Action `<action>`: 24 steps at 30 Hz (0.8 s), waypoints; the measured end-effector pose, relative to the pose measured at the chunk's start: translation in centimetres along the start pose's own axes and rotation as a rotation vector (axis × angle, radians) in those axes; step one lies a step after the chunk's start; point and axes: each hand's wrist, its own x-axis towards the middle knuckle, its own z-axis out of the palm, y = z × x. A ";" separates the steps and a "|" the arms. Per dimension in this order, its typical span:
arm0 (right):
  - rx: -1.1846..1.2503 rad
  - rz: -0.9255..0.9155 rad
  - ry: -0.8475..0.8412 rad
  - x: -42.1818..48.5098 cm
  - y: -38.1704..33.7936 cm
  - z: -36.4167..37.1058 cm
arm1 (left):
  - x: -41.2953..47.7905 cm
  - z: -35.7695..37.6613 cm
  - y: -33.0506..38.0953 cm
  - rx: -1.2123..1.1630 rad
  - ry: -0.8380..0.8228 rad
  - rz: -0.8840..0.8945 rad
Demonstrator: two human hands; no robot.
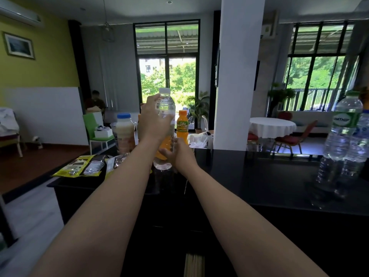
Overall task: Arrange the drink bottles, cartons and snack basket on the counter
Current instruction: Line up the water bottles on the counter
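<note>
The clear water bottle (165, 116) stands upright at the far left part of the dark surface (259, 176), its base just touching the top. The left hand (154, 120) wraps its upper half, grip closed around the body; the right hand (175, 152) cups the base, fingers curled against it. Just behind stand an orange juice bottle (182, 124) and a milky bottle (124, 132); snack packets (79, 165) lie left. 2 more water bottles (343, 126) stand well apart at the far right. Risk: sliding it back may knock the juice bottle over, since they stand so near.
</note>
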 end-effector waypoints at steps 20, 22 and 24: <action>-0.284 0.153 0.340 -8.7 9.8 -24.7 | -8.6 17.7 16.8 -0.325 -0.285 0.078; -0.300 0.175 0.364 -9.3 10.9 -27.1 | -9.4 20.0 18.4 -0.339 -0.311 0.094; -0.307 0.192 0.389 -9.7 12.0 -29.2 | -10.0 22.1 19.8 -0.354 -0.338 0.102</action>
